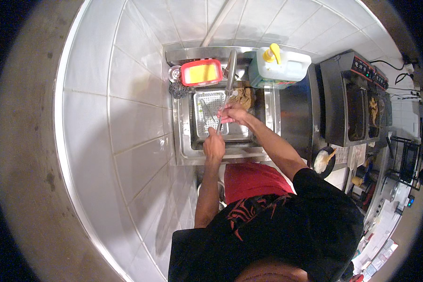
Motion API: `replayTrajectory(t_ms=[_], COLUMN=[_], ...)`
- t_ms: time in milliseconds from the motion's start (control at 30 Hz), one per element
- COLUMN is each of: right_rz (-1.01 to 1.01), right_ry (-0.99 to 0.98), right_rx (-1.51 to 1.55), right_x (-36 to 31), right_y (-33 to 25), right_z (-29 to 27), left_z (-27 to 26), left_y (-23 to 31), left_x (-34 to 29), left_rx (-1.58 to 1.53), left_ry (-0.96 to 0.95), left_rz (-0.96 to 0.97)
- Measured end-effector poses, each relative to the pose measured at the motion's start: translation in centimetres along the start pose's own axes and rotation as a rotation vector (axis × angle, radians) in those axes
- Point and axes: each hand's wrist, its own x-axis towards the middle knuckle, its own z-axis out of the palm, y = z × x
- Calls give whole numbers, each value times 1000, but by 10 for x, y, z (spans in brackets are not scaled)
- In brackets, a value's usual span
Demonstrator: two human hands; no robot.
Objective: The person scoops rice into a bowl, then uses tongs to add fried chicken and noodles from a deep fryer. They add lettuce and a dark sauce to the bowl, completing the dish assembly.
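Upper body: black T-shirt (291,235), short sleeves, cloth matte and dark; right sleeve (310,183) loose, ending in a simple hem. Chest print (248,212): reddish curved strokes, flame-like, one tapering to a point near the hem; full design foreshortened, unclear. Below shirt: bright red garment (256,178), light creases, type indeterminate. Forearms (276,144) uncovered; left hand (214,145) and right hand (235,113) likewise bare

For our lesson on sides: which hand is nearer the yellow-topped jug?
Right. In the picture, the right hand is below-left of the jug; the left hand, farther below-left.
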Motion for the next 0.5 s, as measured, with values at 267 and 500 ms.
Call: replayTrajectory(t_ms=[267,500], right_rz=[225,387], right_ry=[-99,-247], right_rx=[-80,-210], right_x=[-19,-29], right_y=[-16,-33], right_z=[2,-3], left_z=[-3,-18], left_y=[-7,-26], left_x=[-3,9], left_rx=[-3,-166], left_ry=[11,190], left_rz=[-17,14])
